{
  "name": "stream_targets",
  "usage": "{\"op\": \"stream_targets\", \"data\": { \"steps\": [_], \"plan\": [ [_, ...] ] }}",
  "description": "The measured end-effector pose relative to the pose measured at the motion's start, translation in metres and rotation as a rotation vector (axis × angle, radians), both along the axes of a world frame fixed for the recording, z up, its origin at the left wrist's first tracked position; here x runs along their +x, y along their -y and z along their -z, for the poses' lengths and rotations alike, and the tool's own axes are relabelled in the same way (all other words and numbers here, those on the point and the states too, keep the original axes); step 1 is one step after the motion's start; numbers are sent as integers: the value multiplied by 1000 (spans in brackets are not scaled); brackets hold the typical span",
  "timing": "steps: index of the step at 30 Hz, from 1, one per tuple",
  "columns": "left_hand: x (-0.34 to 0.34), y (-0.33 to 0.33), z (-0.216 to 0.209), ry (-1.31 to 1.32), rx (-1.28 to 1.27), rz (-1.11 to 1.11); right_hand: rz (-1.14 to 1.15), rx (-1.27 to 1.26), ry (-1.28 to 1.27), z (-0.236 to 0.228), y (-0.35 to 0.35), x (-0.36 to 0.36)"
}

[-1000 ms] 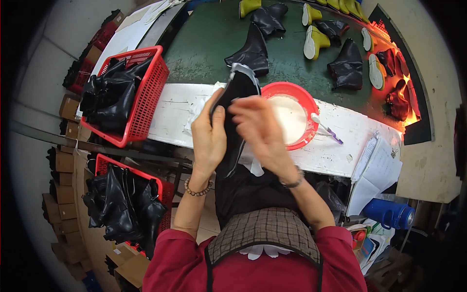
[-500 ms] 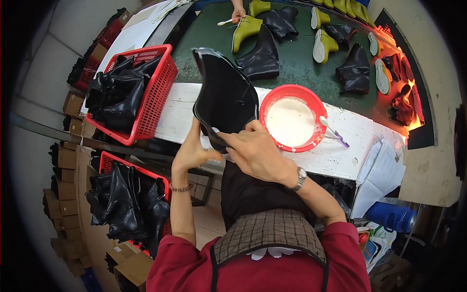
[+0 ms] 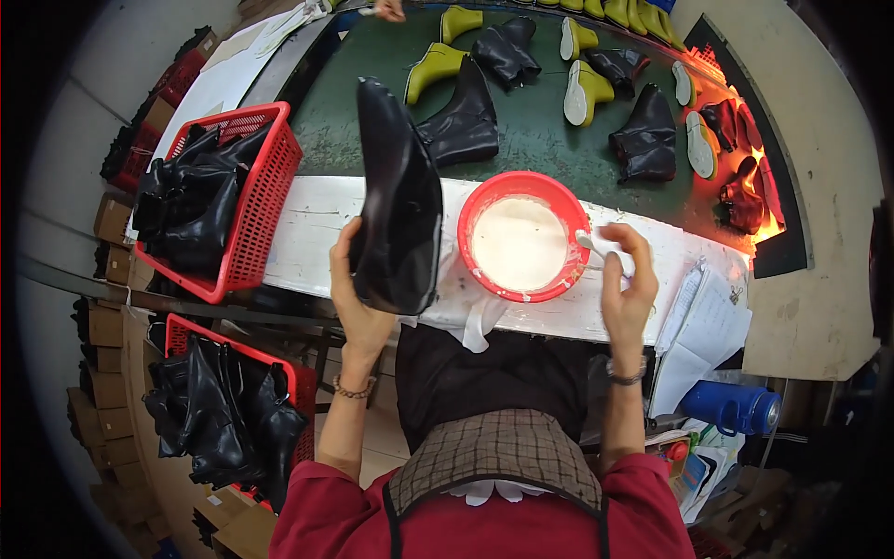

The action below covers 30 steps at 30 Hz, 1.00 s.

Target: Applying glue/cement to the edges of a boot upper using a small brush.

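My left hand point(image 3: 363, 303) grips a black boot shaft point(image 3: 399, 205), held upright over the front edge of the worktable. Just right of it stands a round red basin point(image 3: 473, 270) of creamy white liquid. My right hand point(image 3: 631, 279) is at the basin's right side, thumb and forefinger apart around a small toothbrush-like brush point(image 3: 596, 244). The brush's white head rests at the basin rim; its handle is largely hidden behind my fingers. I cannot tell whether the fingers touch it.
Red baskets point(image 3: 279, 182) of black boots stand at left. Yellow-green boots point(image 3: 434, 72) and black boots point(image 3: 463, 116) lie on the green table point(image 3: 549, 144); some are near a glowing orange area point(image 3: 764, 196). A white cloth point(image 3: 477, 326) hangs off the edge. Another person's hand point(image 3: 389, 9) is at the back.
My right hand has left the boot shaft and moved right to the brush. My left hand has turned the shaft more upright. The other person's hand has drawn back from a yellow-green boot.
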<state>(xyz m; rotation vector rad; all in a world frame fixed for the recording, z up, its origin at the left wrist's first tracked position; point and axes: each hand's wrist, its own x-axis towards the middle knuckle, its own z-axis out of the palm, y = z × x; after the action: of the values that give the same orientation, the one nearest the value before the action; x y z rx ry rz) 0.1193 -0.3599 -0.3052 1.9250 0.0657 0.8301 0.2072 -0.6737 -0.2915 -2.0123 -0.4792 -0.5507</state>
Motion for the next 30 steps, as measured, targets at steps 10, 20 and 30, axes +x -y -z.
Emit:
{"op": "stream_targets", "data": {
  "steps": [10, 20, 30],
  "plan": [
    [3, 5, -7, -125, -160, 115, 52, -514, -113, 0, 23, 21],
    [10, 16, -21, -151, -140, 130, -50, -810, -16, -10, 15, 12],
    [13, 21, -16, -120, -95, 249, 62, -431, -156, -21, 5, -4]
  ]
}}
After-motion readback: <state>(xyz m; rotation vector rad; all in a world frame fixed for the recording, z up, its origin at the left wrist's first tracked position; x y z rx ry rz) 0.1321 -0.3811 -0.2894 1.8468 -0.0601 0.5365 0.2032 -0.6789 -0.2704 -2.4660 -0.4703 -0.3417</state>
